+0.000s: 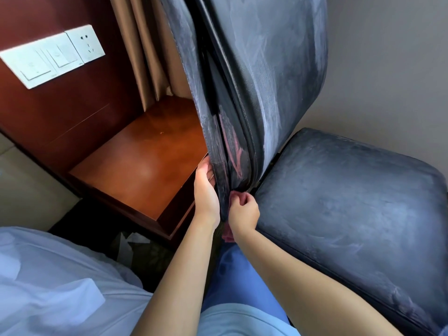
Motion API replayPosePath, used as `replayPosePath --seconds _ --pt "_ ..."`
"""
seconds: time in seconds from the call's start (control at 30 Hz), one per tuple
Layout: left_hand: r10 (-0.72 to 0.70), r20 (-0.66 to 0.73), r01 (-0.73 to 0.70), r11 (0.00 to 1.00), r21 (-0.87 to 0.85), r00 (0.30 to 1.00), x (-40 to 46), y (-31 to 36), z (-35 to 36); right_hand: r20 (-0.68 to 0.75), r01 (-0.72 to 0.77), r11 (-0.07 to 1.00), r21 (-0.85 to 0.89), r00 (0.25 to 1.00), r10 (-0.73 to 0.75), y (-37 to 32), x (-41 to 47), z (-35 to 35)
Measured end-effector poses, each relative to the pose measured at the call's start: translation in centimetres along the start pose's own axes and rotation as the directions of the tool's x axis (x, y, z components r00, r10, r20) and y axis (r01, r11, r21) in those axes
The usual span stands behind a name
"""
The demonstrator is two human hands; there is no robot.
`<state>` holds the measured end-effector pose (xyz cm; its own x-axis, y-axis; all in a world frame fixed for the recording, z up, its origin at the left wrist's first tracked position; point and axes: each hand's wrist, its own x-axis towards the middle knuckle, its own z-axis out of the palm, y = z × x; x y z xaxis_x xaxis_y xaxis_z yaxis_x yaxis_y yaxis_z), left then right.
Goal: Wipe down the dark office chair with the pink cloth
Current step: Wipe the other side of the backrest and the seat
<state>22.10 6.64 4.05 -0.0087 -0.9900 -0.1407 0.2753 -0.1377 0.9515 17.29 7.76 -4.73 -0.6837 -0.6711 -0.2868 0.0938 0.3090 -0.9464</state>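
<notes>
Nearest to the camera are the person's light blue shirt and a blue trouser leg, and to the left of them lies white bedding. Both bare forearms reach forward from here to the lower edge of the dark office chair's backrest.

The right hand is clenched around the pink cloth. A small pink fold shows between its curled fingers, and one more piece hangs just under the wrist. This hand sits in the gap where the backrest meets the seat cushion, touching the fabric there.

Just to the left of this grip, the left hand holds the side edge of the backrest. Its thumb lies on the near face and its fingers go around the edge to the far side, so the fingertips are hidden. The two hands are very near to each other, with only the edge of the backrest between them.

Above the grip, the backrest rises steeply. Its dark velvet-like fabric shows pale brushed marks, and some pink streaks are seen in the fold just above the right hand. To the right of the grip, the seat cushion spreads wide, with similar pale marks.

Left of the hands stands a reddish-brown wooden bedside table. Farther up on the wood panel is a white switch and socket plate, and a beige curtain hangs behind the backrest. A grey wall is at the far right.
</notes>
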Motion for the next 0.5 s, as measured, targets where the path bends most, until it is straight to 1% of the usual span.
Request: replayPosePath --seconds 0.03,0.1,0.17,0.23,0.3,0.37,0.5 --pt "0.003 0.003 -0.003 1.0 0.009 1.0 -0.1 0.1 0.0 0.023 -0.035 0.999 -0.009 0.999 0.035 0.1 0.2 0.3" --pt "0.006 -0.004 -0.006 1.0 0.022 1.0 0.0 0.2 -0.2 0.038 -0.059 0.998 -0.022 0.998 0.059 0.2 0.5 0.5" --pt "-0.003 -0.014 0.003 1.0 0.024 1.0 0.0 0.4 -0.2 0.034 -0.051 0.998 -0.019 0.998 0.052 0.0 0.6 0.2" --pt "-0.009 -0.019 0.009 1.0 0.028 1.0 0.0 0.5 -0.1 -0.01 -0.013 1.0 0.009 1.0 0.013 -0.4 0.4 -0.6" --pt "-0.013 -0.021 0.014 0.999 0.033 1.0 -0.2 0.7 0.0 -0.065 0.068 0.996 0.057 0.996 -0.064 -0.8 -0.2 -1.4" --pt "-0.02 -0.028 0.021 1.0 0.022 0.999 -0.4 0.8 0.1 -0.095 0.182 0.98 0.082 0.98 -0.174 -1.2 -0.6 -2.3" --pt "-0.038 -0.032 0.037 0.998 -0.048 0.999 -1.1 1.1 1.0 -0.114 0.387 0.919 0.078 0.919 -0.378 -2.7 -0.7 -3.8"
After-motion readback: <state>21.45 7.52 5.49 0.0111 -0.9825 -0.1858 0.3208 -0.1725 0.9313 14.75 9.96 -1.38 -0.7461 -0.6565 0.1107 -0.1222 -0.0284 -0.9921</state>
